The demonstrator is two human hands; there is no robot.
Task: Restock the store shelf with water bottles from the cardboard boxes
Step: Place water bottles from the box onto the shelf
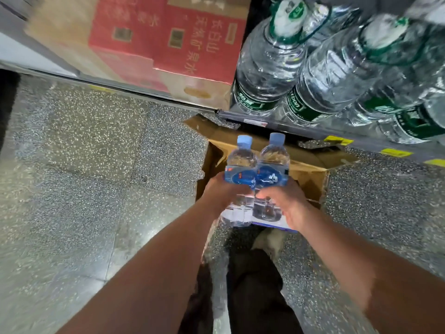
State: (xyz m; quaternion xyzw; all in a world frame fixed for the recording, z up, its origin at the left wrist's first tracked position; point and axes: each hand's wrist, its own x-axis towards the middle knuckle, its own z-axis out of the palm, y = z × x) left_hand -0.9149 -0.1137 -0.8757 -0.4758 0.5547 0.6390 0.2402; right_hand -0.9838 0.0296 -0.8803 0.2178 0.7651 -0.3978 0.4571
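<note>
Grips one water bottle [240, 165] in left hand [222, 190], second bottle [273, 165] in right hand [287, 204]; holds both caps-up, touching, above open cardboard box [310, 172], near shelf [370, 145], likely to stock two together

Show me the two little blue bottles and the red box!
left small bottle [240, 176], head view: on its blue label.
right small bottle [273, 175], head view: on its blue label.
red box [142, 18], head view: on its red side.
</note>
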